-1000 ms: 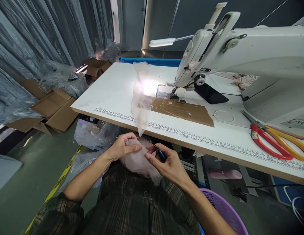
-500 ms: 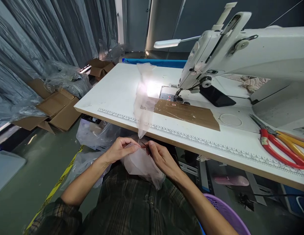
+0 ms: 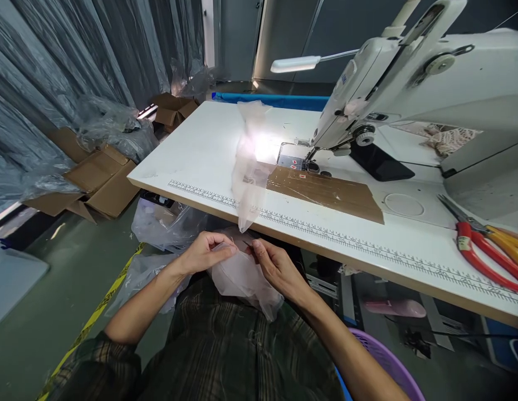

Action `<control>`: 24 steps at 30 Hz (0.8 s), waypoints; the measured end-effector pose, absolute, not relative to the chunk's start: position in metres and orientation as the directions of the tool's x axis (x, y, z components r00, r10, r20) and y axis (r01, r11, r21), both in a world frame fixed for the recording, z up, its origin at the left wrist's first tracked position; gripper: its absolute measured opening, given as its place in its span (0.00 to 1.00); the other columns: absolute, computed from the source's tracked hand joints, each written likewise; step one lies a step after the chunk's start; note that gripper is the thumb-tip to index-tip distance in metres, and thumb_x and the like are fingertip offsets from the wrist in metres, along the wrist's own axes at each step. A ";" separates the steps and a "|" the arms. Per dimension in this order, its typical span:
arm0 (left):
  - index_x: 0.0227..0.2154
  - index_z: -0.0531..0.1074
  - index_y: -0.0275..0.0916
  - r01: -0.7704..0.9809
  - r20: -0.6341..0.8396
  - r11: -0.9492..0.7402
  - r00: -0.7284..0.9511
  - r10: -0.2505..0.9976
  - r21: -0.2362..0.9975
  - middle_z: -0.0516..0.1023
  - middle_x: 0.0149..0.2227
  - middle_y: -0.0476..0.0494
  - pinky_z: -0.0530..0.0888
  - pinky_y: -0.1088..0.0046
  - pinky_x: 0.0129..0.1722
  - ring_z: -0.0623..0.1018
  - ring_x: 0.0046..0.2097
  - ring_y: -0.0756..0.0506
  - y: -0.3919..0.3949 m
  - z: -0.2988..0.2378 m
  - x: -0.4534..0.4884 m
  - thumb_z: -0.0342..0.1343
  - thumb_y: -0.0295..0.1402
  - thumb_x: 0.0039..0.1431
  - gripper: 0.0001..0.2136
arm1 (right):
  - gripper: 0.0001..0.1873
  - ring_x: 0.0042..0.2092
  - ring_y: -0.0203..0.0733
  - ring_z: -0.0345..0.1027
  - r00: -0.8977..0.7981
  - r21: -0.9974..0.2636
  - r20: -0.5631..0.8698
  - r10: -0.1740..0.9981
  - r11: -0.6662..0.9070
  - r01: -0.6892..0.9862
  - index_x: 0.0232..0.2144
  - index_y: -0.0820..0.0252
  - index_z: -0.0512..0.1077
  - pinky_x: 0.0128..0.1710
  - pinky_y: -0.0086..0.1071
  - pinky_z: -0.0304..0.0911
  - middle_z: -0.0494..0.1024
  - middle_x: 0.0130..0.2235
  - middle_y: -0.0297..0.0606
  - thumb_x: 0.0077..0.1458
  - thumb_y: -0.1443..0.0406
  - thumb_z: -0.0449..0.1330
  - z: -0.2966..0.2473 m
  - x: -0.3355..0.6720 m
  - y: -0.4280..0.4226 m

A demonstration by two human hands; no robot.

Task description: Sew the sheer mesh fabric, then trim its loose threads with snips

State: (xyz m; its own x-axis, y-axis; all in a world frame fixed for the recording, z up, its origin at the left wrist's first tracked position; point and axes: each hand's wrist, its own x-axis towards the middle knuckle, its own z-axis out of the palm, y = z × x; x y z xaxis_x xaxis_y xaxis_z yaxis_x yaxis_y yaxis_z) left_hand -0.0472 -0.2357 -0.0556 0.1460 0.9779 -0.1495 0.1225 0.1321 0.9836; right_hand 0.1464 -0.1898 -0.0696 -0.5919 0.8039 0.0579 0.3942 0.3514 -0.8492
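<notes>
My left hand pinches the edge of a sheer pale fabric piece that bunches in my lap below the table's front edge. My right hand is closed beside it, fingertips on the same fabric, gripping a small thread snip whose dark tip barely shows by the fingers. A second strip of sheer fabric drapes over the white table and hangs off its front edge just above my hands. The sewing machine stands on the right, its needle area lit.
A brown cardboard sheet lies in front of the needle. Red and yellow scissors rest at the right. A purple basket sits by my right knee. Cardboard boxes and plastic bags lie on the floor at the left.
My right hand has turned palm-down and moved in to the left hand, so the blue-handled snip is now mostly hidden. The view has shifted slightly.
</notes>
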 end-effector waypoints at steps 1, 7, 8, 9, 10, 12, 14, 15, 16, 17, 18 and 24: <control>0.28 0.76 0.32 0.131 -0.152 0.132 0.151 0.977 0.982 0.74 0.25 0.48 0.63 0.78 0.27 0.68 0.27 0.52 -0.236 -0.055 -0.047 0.61 0.42 0.51 0.15 | 0.26 0.25 0.36 0.55 -0.617 -0.840 0.066 0.784 0.377 0.389 0.24 0.58 0.63 0.25 0.29 0.51 0.62 0.22 0.31 0.65 0.50 0.40 -0.069 0.147 -0.192; 0.25 0.75 0.32 0.193 -0.147 0.110 0.187 0.971 0.975 0.70 0.22 0.50 0.62 0.78 0.26 0.65 0.26 0.53 -0.236 -0.049 -0.046 0.61 0.41 0.51 0.14 | 0.23 0.24 0.35 0.53 -0.679 -0.738 0.119 0.724 0.523 0.428 0.22 0.57 0.59 0.26 0.29 0.48 0.61 0.21 0.30 0.65 0.52 0.42 -0.064 0.144 -0.194; 0.26 0.76 0.32 0.197 -0.153 0.114 0.193 0.969 0.974 0.70 0.22 0.50 0.61 0.78 0.26 0.65 0.26 0.53 -0.236 -0.048 -0.045 0.61 0.40 0.52 0.13 | 0.23 0.23 0.35 0.54 -0.675 -0.736 0.115 0.729 0.519 0.435 0.22 0.57 0.59 0.26 0.29 0.48 0.61 0.21 0.30 0.65 0.52 0.43 -0.064 0.144 -0.194; 0.27 0.76 0.32 0.197 -0.159 0.119 0.199 0.967 0.973 0.71 0.23 0.50 0.62 0.78 0.26 0.65 0.26 0.53 -0.236 -0.048 -0.045 0.61 0.40 0.52 0.13 | 0.23 0.23 0.35 0.54 -0.663 -0.743 0.109 0.741 0.503 0.441 0.22 0.57 0.60 0.26 0.29 0.48 0.61 0.21 0.30 0.65 0.52 0.43 -0.065 0.145 -0.194; 0.28 0.76 0.32 0.195 -0.165 0.125 0.202 0.965 0.973 0.72 0.23 0.49 0.62 0.78 0.26 0.66 0.26 0.53 -0.236 -0.048 -0.045 0.61 0.40 0.52 0.13 | 0.24 0.24 0.35 0.54 -0.646 -0.763 0.104 0.756 0.477 0.436 0.22 0.57 0.60 0.26 0.29 0.49 0.61 0.21 0.30 0.65 0.52 0.43 -0.066 0.146 -0.194; 0.29 0.77 0.31 0.184 -0.175 0.138 0.205 0.963 0.973 0.73 0.24 0.48 0.63 0.78 0.27 0.67 0.27 0.53 -0.236 -0.048 -0.044 0.61 0.41 0.51 0.14 | 0.23 0.27 0.36 0.57 -0.621 -0.832 0.107 0.776 0.412 0.372 0.25 0.58 0.63 0.28 0.29 0.53 0.64 0.24 0.32 0.64 0.50 0.43 -0.068 0.149 -0.196; 0.29 0.78 0.31 0.169 -0.183 0.148 0.218 0.959 0.974 0.74 0.24 0.47 0.64 0.78 0.26 0.68 0.27 0.52 -0.237 -0.047 -0.043 0.62 0.42 0.50 0.16 | 0.22 0.30 0.37 0.60 -0.627 -0.904 0.118 0.770 0.344 0.253 0.32 0.58 0.66 0.30 0.29 0.57 0.68 0.30 0.34 0.62 0.47 0.47 -0.068 0.153 -0.200; 0.29 0.78 0.31 0.160 -0.185 0.151 0.231 0.955 0.976 0.75 0.25 0.46 0.64 0.78 0.26 0.69 0.27 0.52 -0.236 -0.047 -0.042 0.62 0.43 0.50 0.16 | 0.22 0.31 0.37 0.60 -0.642 -0.932 0.114 0.758 0.306 0.196 0.35 0.59 0.67 0.30 0.28 0.58 0.69 0.32 0.35 0.60 0.46 0.50 -0.068 0.155 -0.203; 0.30 0.78 0.31 0.149 -0.186 0.152 0.249 0.951 0.977 0.76 0.25 0.45 0.65 0.78 0.27 0.70 0.27 0.51 -0.236 -0.046 -0.041 0.62 0.44 0.50 0.17 | 0.23 0.31 0.36 0.60 -0.660 -0.952 0.098 0.745 0.262 0.155 0.35 0.59 0.67 0.30 0.28 0.58 0.69 0.32 0.34 0.58 0.45 0.53 -0.068 0.157 -0.206; 0.30 0.78 0.32 0.142 -0.187 0.153 0.275 0.943 0.978 0.77 0.26 0.45 0.66 0.77 0.27 0.71 0.28 0.51 -0.235 -0.045 -0.040 0.62 0.45 0.50 0.17 | 0.23 0.29 0.35 0.58 -0.674 -0.968 0.070 0.736 0.214 0.132 0.33 0.59 0.68 0.28 0.27 0.57 0.67 0.30 0.33 0.56 0.45 0.55 -0.067 0.159 -0.210; 0.31 0.79 0.32 0.143 -0.190 0.152 0.304 0.933 0.978 0.78 0.28 0.44 0.67 0.77 0.28 0.72 0.29 0.50 -0.233 -0.046 -0.039 0.62 0.45 0.51 0.17 | 0.23 0.27 0.34 0.56 -0.679 -0.979 0.037 0.733 0.165 0.124 0.29 0.59 0.67 0.26 0.27 0.56 0.65 0.27 0.31 0.54 0.45 0.57 -0.068 0.161 -0.213; 0.36 0.79 0.38 0.521 0.008 -0.113 0.199 0.980 0.846 0.80 0.35 0.44 0.69 0.71 0.39 0.76 0.37 0.46 -0.219 -0.066 -0.030 0.63 0.43 0.51 0.14 | 0.25 0.24 0.33 0.53 -0.491 -0.967 -0.022 0.871 0.107 0.233 0.22 0.59 0.64 0.22 0.27 0.52 0.61 0.21 0.29 0.55 0.45 0.55 -0.096 0.182 -0.222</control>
